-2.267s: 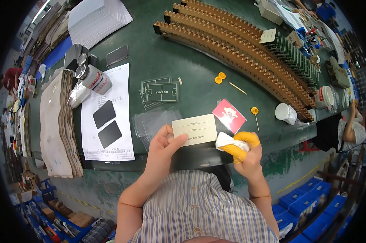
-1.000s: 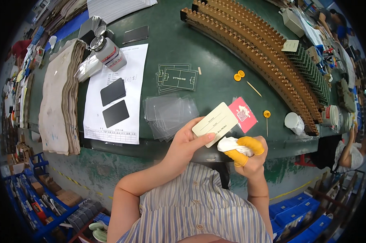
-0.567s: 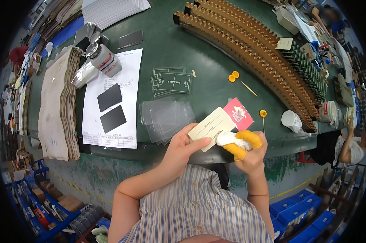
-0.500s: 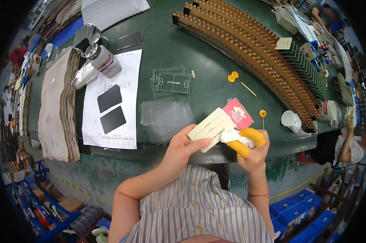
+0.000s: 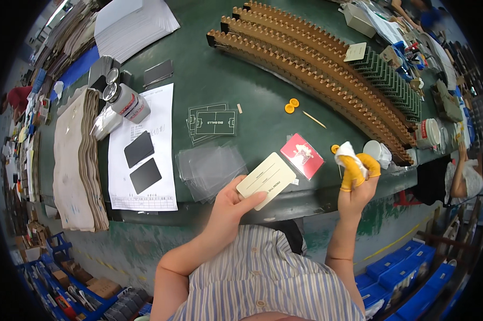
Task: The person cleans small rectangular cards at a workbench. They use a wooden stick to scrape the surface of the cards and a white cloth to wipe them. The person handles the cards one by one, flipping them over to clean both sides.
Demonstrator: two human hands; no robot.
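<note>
A cream card [image 5: 271, 176] with printed lines is pinched in my left hand [image 5: 228, 209], thumb on its face, above the table's near edge. My right hand [image 5: 357, 195] is raised to the right, apart from the card. Yellow finger cots cover some of its fingers, which close on a bunched white cloth [image 5: 344, 152]. Between the hands, a pink card [image 5: 308, 160] with a pale print lies on the table. Clear plastic sheets [image 5: 206, 167] are spread left of the cream card. Beyond them lie dark green cards [image 5: 215, 123] with white pitch lines.
Long wooden slotted racks [image 5: 300, 64] curve across the back right, some slots holding green cards [image 5: 393, 85]. Small yellow pieces [image 5: 290, 108] and a wooden stick [image 5: 314, 119] lie midway. At left are black cards [image 5: 145, 175] on a paper sheet [image 5: 164, 117], a metal-topped bottle [image 5: 130, 104] and stacked cloths [image 5: 73, 160].
My right hand has lifted the white cloth off the cream card and moved right. My left hand still holds the card. The whole view has shifted slightly.
</note>
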